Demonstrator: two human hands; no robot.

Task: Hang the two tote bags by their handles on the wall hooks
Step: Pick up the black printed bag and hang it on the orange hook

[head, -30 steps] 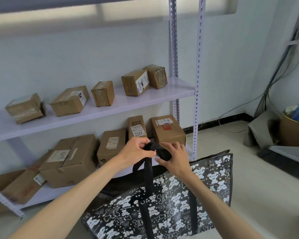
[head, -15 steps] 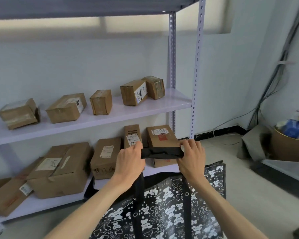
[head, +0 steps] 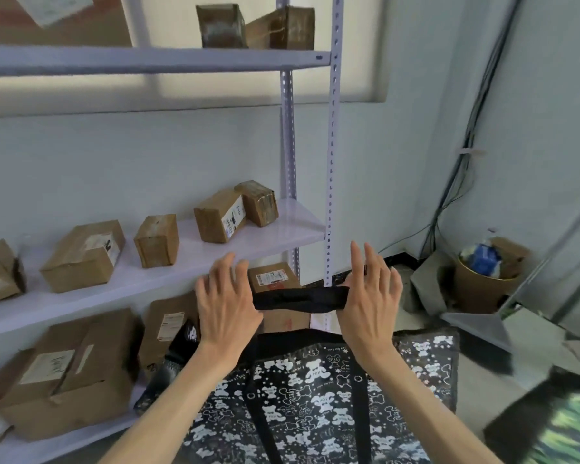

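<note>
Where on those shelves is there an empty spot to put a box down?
The middle shelf is bare at its right end, between the tilted taped box and the front upright post. There are smaller gaps between the boxes further left. The bottom shelf looks crowded with big boxes, and the top shelf holds boxes too.

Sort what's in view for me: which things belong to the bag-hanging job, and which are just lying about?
Job:
- bear-print tote bag
- its black handle, stretched between the left hand and right hand
No wall hooks show in this view.

Lying about:
- cardboard boxes on the shelving unit
- brown bin in the corner
- cables down the wall
</note>
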